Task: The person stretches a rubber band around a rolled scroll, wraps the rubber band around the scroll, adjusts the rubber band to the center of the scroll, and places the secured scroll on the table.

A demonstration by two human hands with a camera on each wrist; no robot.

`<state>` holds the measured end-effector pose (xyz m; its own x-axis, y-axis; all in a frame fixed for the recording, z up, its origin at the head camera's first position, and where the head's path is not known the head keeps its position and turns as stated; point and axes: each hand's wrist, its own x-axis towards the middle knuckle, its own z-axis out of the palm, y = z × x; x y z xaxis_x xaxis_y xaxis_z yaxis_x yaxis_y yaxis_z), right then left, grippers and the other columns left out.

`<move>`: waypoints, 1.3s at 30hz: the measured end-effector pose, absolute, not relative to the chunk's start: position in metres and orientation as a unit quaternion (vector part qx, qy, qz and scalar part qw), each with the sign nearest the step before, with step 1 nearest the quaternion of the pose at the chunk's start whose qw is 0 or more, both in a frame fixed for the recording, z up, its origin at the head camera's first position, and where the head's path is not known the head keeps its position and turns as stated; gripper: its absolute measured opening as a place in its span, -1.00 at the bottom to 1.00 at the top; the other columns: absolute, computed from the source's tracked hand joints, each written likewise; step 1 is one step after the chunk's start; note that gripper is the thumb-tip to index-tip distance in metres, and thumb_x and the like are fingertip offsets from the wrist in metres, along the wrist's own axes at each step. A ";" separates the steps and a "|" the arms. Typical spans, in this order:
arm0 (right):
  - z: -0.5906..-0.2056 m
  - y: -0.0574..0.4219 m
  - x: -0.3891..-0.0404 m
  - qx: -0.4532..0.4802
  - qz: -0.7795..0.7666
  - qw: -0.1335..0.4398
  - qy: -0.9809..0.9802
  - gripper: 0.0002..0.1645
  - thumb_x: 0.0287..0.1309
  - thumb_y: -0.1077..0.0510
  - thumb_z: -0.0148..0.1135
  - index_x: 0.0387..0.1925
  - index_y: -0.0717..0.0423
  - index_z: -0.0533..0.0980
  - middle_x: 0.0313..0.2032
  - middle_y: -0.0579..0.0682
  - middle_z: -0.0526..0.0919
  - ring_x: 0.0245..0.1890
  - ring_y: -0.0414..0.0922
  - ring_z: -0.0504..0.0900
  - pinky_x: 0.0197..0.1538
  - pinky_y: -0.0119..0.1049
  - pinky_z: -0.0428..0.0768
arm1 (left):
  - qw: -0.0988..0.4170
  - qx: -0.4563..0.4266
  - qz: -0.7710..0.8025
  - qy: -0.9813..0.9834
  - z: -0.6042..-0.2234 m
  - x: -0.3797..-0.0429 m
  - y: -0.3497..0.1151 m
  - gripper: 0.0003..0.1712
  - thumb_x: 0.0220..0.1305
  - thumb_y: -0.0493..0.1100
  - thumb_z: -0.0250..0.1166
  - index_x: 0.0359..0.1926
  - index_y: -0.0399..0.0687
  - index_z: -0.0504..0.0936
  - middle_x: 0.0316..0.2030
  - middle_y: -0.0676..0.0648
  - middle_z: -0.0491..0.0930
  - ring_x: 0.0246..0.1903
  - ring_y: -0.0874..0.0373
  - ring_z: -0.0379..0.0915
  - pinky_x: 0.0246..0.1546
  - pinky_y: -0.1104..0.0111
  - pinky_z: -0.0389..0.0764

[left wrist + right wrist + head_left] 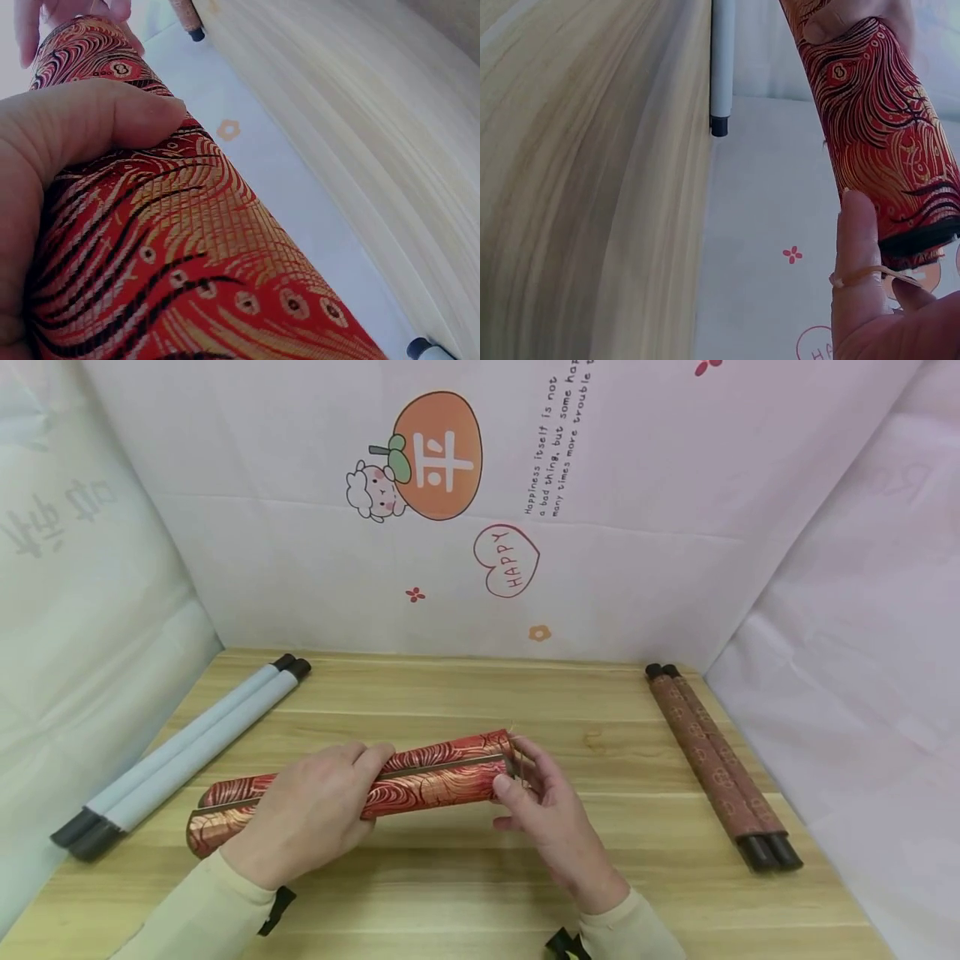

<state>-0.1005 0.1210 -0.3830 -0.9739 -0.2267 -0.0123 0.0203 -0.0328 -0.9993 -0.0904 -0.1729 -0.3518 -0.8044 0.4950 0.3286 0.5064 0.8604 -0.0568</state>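
Note:
My left hand (315, 806) grips a red brocade scroll (438, 789), rolled from both ends into two side-by-side rolls, and holds it above the wooden table. Its thumb (142, 116) lies across the gold-and-black swirl pattern in the left wrist view; most of the other fingers are hidden beneath. At the scroll's right end is my right hand (551, 822), its thumb and fingers spread about that end. A thin tan rubber band (866, 275) loops round a straight digit of this hand and stretches toward another. The scroll's dark end (919, 238) lies close beside these digits.
A pale grey-blue double-rolled scroll (202, 743) with black knobs lies slanted on the table (450, 893) at the left. A brown patterned one (712, 760) lies at the right. White printed cloth (300, 560) rises behind and along both sides.

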 end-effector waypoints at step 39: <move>-0.351 0.137 -0.103 -0.207 -0.496 0.056 0.841 0.26 -0.24 -0.09 0.78 0.49 -0.44 0.24 0.45 -0.18 0.34 0.00 0.02 0.73 -0.30 -0.26 0.78 | 0.183 -0.303 -0.014 -0.935 -0.346 -0.083 -0.173 -0.16 -0.31 -0.04 0.67 0.13 -0.06 0.61 -0.29 0.01 0.67 -0.39 0.14 0.61 -0.45 0.25 0.66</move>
<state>-0.1029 0.1365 -0.3505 -0.9083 -0.4031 0.1117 -0.2927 0.4218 -0.8581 -0.0828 -0.1726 -0.3465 -0.7496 0.5610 0.3511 0.5712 0.8164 -0.0848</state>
